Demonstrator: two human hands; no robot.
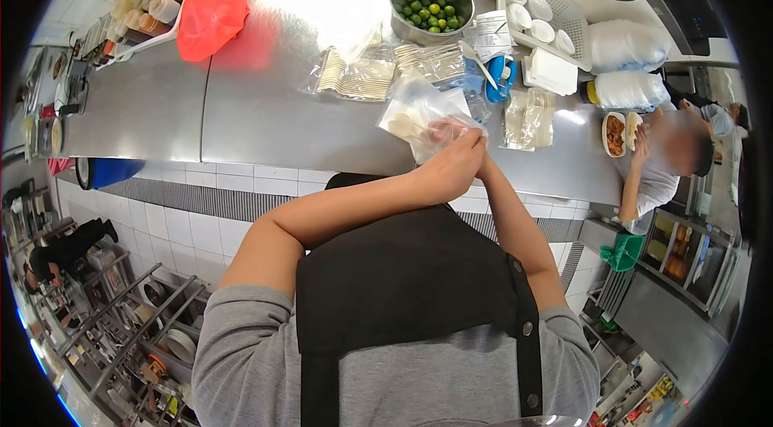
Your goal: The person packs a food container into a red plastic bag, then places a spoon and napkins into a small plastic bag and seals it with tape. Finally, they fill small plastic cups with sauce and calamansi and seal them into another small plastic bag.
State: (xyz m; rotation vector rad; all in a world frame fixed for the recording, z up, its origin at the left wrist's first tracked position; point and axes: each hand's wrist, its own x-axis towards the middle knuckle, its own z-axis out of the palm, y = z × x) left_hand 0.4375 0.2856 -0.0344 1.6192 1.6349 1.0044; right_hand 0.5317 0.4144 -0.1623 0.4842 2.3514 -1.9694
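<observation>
Both my hands meet at the near edge of the steel counter (266,113). My left hand (449,163) is closed on the lower corner of a clear plastic bag (419,115) with pale pieces inside. My right hand (481,160) is tucked behind the left one, mostly hidden, and pinches the same bag. The bag lies partly on the counter, just beyond my fingers.
Behind the bag lie clear packs of cutlery (354,77), a steel bowl of limes (431,2), a stack of white cups (491,34) and a white tray of small dishes (541,10). A red bag (211,10) sits far left. Another person (664,165) stands at right with food containers (616,133).
</observation>
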